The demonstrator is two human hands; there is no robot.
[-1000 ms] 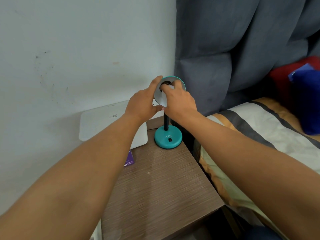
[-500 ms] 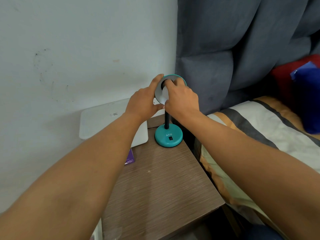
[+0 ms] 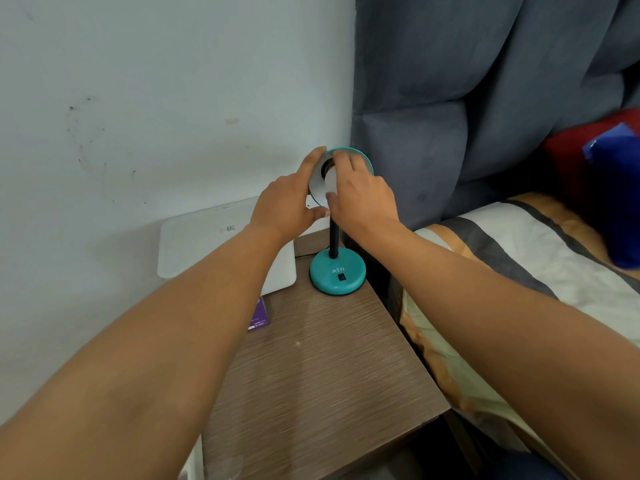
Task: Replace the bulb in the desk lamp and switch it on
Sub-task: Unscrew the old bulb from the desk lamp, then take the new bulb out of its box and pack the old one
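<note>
A small teal desk lamp stands at the back of the wooden bedside table (image 3: pixel 329 368). Its round base (image 3: pixel 337 275) carries a black switch and a black neck (image 3: pixel 333 239) rises from it. The teal shade (image 3: pixel 318 194), white inside, faces me. My left hand (image 3: pixel 287 206) grips the shade's left rim. My right hand (image 3: pixel 360 194) reaches into the shade with its fingers closed around a white bulb (image 3: pixel 330 180), which sits at the dark socket. Most of the bulb is hidden by my fingers.
A white flat box (image 3: pixel 197 244) leans at the wall behind the table, and a purple card (image 3: pixel 259 315) lies by my left forearm. A bed with striped bedding (image 3: pixel 519 251) borders the table on the right. A grey padded headboard (image 3: pixel 467 116) stands behind the lamp.
My right hand has turned a little around the bulb, so its fingers now sit lower in the shade. My left hand keeps its hold on the rim.
</note>
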